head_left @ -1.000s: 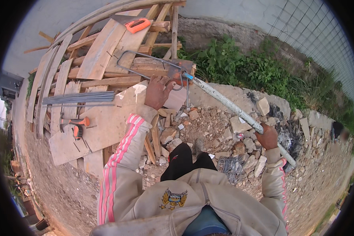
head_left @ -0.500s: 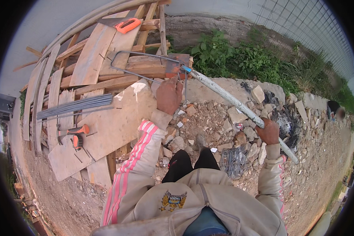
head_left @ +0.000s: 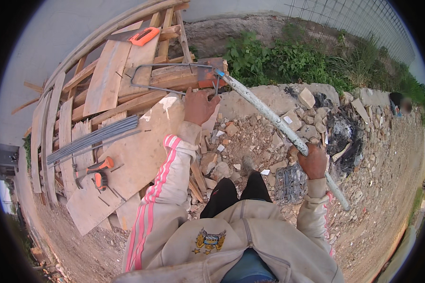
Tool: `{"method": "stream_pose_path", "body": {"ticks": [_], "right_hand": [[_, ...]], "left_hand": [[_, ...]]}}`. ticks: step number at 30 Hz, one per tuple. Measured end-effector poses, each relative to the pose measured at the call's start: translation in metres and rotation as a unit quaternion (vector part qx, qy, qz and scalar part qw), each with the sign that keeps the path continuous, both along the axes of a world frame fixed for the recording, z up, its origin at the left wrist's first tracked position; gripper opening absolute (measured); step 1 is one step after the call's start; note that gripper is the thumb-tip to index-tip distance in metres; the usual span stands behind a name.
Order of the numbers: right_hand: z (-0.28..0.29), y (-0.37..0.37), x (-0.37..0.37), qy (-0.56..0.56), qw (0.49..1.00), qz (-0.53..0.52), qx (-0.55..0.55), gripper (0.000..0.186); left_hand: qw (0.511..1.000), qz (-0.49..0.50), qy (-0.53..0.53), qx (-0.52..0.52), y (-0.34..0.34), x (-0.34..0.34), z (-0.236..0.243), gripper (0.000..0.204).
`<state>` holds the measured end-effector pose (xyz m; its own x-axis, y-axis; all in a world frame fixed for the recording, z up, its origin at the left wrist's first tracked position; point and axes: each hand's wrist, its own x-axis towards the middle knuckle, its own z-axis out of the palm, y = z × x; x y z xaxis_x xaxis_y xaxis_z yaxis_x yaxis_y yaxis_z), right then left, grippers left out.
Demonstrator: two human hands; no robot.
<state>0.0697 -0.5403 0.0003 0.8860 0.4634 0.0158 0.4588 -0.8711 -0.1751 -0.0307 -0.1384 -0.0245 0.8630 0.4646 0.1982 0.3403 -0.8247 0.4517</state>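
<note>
My right hand (head_left: 312,160) grips a long pale metal pipe (head_left: 274,120) that slants from the lower right up to the wooden bench. The pipe's far end sits over a thin steel rod (head_left: 165,66) bent into a loop on the planks. My left hand (head_left: 199,104) presses down on the rod near the pipe's tip, fingers curled at the edge of a wide board (head_left: 141,151). Whether its fingers wrap the rod I cannot tell. Both sleeves are beige with pink stripes.
A bundle of straight steel rods (head_left: 92,139) lies on the planks at left, with orange-handled tools (head_left: 99,172) below it. An orange-handled saw (head_left: 144,35) rests at the top. Rubble and stones (head_left: 250,137) cover the ground; a wire cage (head_left: 288,184) lies by my feet. Weeds (head_left: 288,61) grow behind.
My left hand stays pressed near the pipe's tip while my right hand has swung the pipe's near end. The view has shifted a little, the bench sitting lower and closer.
</note>
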Motion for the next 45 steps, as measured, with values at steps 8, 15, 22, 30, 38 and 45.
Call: {"method": "stream_pose_path", "body": {"ticks": [8, 15, 22, 30, 38, 45], "right_hand": [[-0.004, -0.001, -0.003, -0.015, 1.000, 0.012, 0.009, 0.022], [-0.007, 0.009, -0.041, 0.013, 0.998, -0.053, -0.008, 0.029], [-0.016, 0.009, -0.068, -0.018, 0.999, -0.037, 0.022, 0.033], [-0.019, 0.003, -0.022, 0.050, 0.998, -0.002, 0.037, 0.031], [-0.036, -0.013, 0.005, 0.099, 0.984, 0.040, 0.140, 0.025], [-0.048, 0.042, 0.000, 0.319, 0.884, 0.046, 0.339, 0.020]], "left_hand": [[0.970, -0.124, 0.001, -0.208, 0.050, 0.007, -0.001, 0.034], [0.977, -0.087, -0.011, -0.194, 0.043, 0.006, 0.002, 0.027], [0.984, -0.087, -0.085, -0.132, 0.045, -0.001, -0.014, 0.023], [0.991, -0.068, -0.058, -0.101, 0.033, 0.003, -0.007, 0.026], [0.989, -0.080, -0.095, -0.086, 0.056, -0.005, 0.009, 0.031], [0.980, 0.145, -0.115, 0.077, 0.138, -0.006, 0.027, 0.040]]}}
